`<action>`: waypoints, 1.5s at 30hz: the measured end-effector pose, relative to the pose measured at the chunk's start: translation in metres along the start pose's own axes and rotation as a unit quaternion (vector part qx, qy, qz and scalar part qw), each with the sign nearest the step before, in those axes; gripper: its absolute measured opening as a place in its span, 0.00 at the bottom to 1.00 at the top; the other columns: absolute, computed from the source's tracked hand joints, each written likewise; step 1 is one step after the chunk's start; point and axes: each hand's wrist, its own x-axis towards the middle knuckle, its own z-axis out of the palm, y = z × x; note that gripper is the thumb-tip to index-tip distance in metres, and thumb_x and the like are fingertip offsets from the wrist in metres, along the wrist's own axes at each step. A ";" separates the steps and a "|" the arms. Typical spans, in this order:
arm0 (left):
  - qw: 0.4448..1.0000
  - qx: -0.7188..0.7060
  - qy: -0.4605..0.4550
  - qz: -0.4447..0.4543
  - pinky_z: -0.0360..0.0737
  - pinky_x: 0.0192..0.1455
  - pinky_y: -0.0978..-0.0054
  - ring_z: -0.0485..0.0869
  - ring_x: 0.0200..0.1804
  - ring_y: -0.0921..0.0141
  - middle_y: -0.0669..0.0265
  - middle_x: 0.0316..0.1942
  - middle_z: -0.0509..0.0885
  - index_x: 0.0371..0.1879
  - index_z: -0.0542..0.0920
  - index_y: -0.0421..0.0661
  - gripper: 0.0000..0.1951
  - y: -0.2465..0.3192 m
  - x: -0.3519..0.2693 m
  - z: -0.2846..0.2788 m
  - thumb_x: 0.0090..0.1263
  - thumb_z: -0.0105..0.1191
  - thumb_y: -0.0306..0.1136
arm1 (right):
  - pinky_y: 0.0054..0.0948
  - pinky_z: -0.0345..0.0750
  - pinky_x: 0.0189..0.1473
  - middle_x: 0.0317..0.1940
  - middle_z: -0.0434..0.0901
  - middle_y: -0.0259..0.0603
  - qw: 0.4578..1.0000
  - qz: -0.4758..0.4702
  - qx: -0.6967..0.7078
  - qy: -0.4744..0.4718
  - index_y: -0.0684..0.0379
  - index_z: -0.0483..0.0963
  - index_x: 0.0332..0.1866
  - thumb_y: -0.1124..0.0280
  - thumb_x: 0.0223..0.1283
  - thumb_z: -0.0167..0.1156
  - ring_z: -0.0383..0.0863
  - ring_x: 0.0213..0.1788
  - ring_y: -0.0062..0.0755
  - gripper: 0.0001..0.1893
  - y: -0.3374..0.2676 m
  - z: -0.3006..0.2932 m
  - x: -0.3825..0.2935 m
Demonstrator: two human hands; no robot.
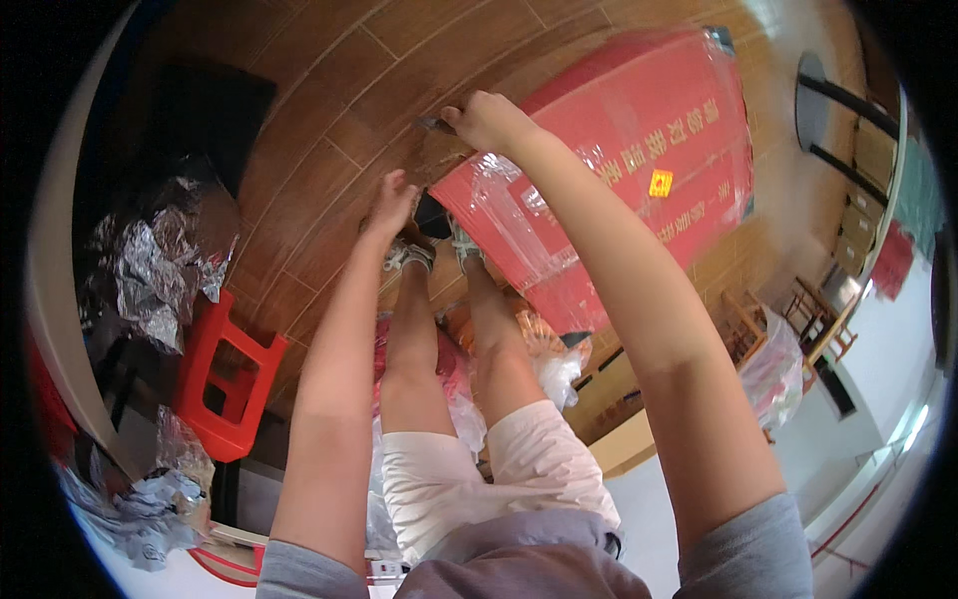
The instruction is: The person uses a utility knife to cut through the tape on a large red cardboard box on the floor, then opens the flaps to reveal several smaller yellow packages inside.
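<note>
My right hand [486, 123] is bent closed around a small dark thing [430, 123], whose kind I cannot tell, just beyond the near left corner of a large red cardboard box [584, 217]. Clear tape and printed writing cover the box, and a small orange-yellow sticker [660, 183] is on it. My left hand [393, 206] is lower and to the left, above my shoes and near a black corner piece [432, 216] beside the box; its fingers are partly curled and blurred, and whether they hold anything is unclear.
A red plastic stool [232, 374] and crumpled silvery wrapping [161, 262] lie to the left. Plastic bags [557, 374] are by my legs. At the right are a round stand base [812, 101], cardboard boxes [857, 228] and wooden chairs [741, 326]. The floor is brown tile [352, 82].
</note>
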 end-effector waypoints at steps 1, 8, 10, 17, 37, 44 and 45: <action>0.998 -0.061 -0.021 -0.028 0.62 0.64 0.69 0.65 0.64 0.63 0.52 0.61 0.67 0.61 0.61 0.42 0.23 0.006 0.000 0.012 0.68 0.46 0.33 | 0.41 0.73 0.53 0.44 0.78 0.57 0.999 0.018 0.030 0.008 0.66 0.77 0.44 0.54 0.58 0.50 0.76 0.51 0.52 0.24 0.002 0.002 -0.003; 0.997 -0.070 0.033 -0.005 0.68 0.58 0.70 0.73 0.56 0.60 0.50 0.52 0.75 0.52 0.71 0.37 0.20 -0.023 0.013 0.042 0.65 0.50 0.37 | 0.39 0.71 0.56 0.48 0.76 0.59 0.991 -0.089 -0.089 -0.044 0.68 0.74 0.49 0.47 0.56 0.50 0.75 0.53 0.51 0.30 -0.032 0.009 0.006; 0.996 -0.072 -0.040 -0.046 0.69 0.57 0.69 0.74 0.55 0.59 0.49 0.52 0.76 0.48 0.74 0.35 0.20 -0.003 0.003 0.036 0.63 0.53 0.38 | 0.38 0.72 0.55 0.47 0.76 0.57 0.972 -0.123 -0.186 -0.077 0.66 0.74 0.49 0.49 0.55 0.51 0.75 0.53 0.49 0.28 -0.032 0.012 0.019; 0.990 -0.066 0.002 -0.125 0.72 0.54 0.69 0.76 0.53 0.60 0.54 0.50 0.79 0.49 0.78 0.43 0.21 -0.018 -0.003 0.043 0.58 0.57 0.40 | 0.38 0.76 0.48 0.41 0.80 0.50 0.897 -0.172 -0.389 -0.116 0.60 0.78 0.42 0.61 0.51 0.57 0.79 0.47 0.45 0.16 -0.098 0.049 0.014; 0.994 0.065 0.039 -0.080 0.72 0.56 0.63 0.76 0.55 0.58 0.59 0.54 0.77 0.51 0.77 0.51 0.22 0.018 -0.035 0.022 0.61 0.45 0.48 | 0.37 0.79 0.42 0.38 0.82 0.43 0.726 -0.267 -0.578 -0.260 0.59 0.80 0.39 0.69 0.42 0.62 0.81 0.44 0.42 0.14 -0.119 0.086 0.003; 0.989 0.077 0.064 -0.111 0.74 0.53 0.63 0.77 0.53 0.59 0.61 0.51 0.79 0.49 0.78 0.55 0.20 0.027 -0.064 0.027 0.61 0.45 0.48 | 0.34 0.76 0.48 0.48 0.79 0.42 0.781 -0.186 -0.542 -0.250 0.55 0.78 0.47 0.66 0.50 0.61 0.78 0.52 0.37 0.16 -0.116 0.095 -0.003; 0.987 0.088 0.056 -0.123 0.74 0.53 0.63 0.77 0.53 0.59 0.61 0.50 0.79 0.48 0.79 0.55 0.20 0.027 -0.066 0.025 0.61 0.45 0.48 | 0.33 0.76 0.49 0.50 0.78 0.42 0.780 -0.179 -0.545 -0.248 0.54 0.78 0.48 0.66 0.51 0.60 0.77 0.54 0.37 0.17 -0.118 0.098 -0.006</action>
